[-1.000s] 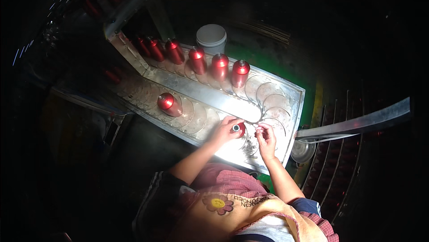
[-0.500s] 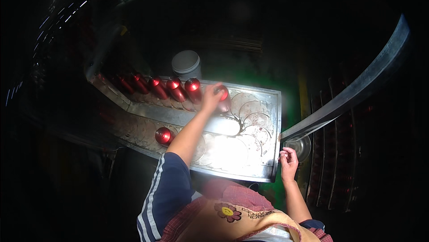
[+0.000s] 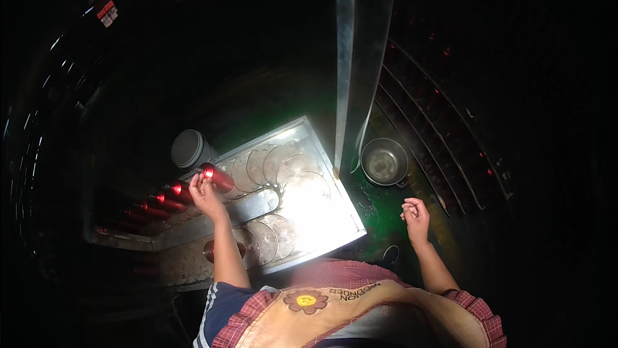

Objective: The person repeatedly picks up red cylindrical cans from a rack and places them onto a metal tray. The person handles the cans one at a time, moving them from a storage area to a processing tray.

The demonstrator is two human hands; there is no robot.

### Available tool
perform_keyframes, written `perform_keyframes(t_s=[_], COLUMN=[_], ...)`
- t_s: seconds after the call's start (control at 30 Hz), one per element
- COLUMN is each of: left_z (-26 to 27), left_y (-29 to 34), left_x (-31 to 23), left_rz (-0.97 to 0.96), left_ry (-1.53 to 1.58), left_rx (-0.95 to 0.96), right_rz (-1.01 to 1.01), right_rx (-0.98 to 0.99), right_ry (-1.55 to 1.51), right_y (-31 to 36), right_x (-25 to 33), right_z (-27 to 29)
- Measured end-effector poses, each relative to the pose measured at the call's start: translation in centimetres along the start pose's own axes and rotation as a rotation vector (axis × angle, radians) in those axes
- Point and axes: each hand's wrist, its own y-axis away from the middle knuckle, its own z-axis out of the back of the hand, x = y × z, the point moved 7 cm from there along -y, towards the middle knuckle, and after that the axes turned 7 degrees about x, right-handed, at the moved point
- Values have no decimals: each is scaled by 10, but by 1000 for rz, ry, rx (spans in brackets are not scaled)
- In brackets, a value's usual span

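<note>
Upper left: two small red-and-white patches [image 3: 106, 13] in the dark, too small and soft for me to read. Below them, a row of red bottles [image 3: 172, 204] fades into shadow; I make out no lettering on them. Behind the row, a pale bucket [image 3: 190, 148] stands just beyond the far edge of the metal table [image 3: 351, 214].

My left hand [image 3: 206, 195] is at the neck of the nearest red bottle [image 3: 220, 179], on the far side of the table. Fingers bent; I cannot tell whether they grip it or only rest there. The left forearm [image 3: 229, 258] partly covers another bottle [image 3: 209, 251] on the near side.

Mid-table: overlapping round plates [image 3: 256, 166], scuffed, bend around a raised metal divider [image 3: 257, 205]. Bare room toward the table's right end, glare washing out the surface. Below, my apron [image 3: 396, 287] carries a flower patch [image 3: 306, 301] and dark lettering upside down to me.

Right of the table: a tall metal beam [image 3: 364, 58], a round metal bowl [image 3: 384, 161], green floor [image 3: 368, 203]. My right hand [image 3: 416, 216] hangs half-open in clear space, fingers loosely bent. Far right, dim racks [image 3: 418, 113] with red glints.
</note>
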Motion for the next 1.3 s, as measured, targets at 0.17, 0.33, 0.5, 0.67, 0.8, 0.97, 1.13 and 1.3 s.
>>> perform_keyframes(t_s=[0.17, 0.33, 0.5, 0.67, 0.8, 0.97, 1.13, 1.3], left_z=[-45, -177, -276, -317, -333, -407, -440, -399], left_y=[84, 186, 224, 237, 222, 181, 121, 79], left_x=[-56, -44, -36, -16, 14, 57, 86, 100], left_rz=[186, 499, 660, 751, 872, 892, 906, 939], left_ry=[110, 188, 122, 115, -50, -2, 48, 92], left_rx=[148, 377, 647, 673, 529, 634, 509, 268], right_rz=[107, 108, 142, 154, 172, 85, 22, -5], right_rx=[287, 375, 268, 203, 157, -3, -156, -152], right_ry=[-143, -200, -212, -198, -142, -38, 31, 105], right_y=[-128, -161, -193, -215, -240, -304, -338, -369], right_x=[19, 44, 55, 52, 54, 51, 59, 79], right_z=[-56, -37, 12, 45, 66, 122, 195, 216])
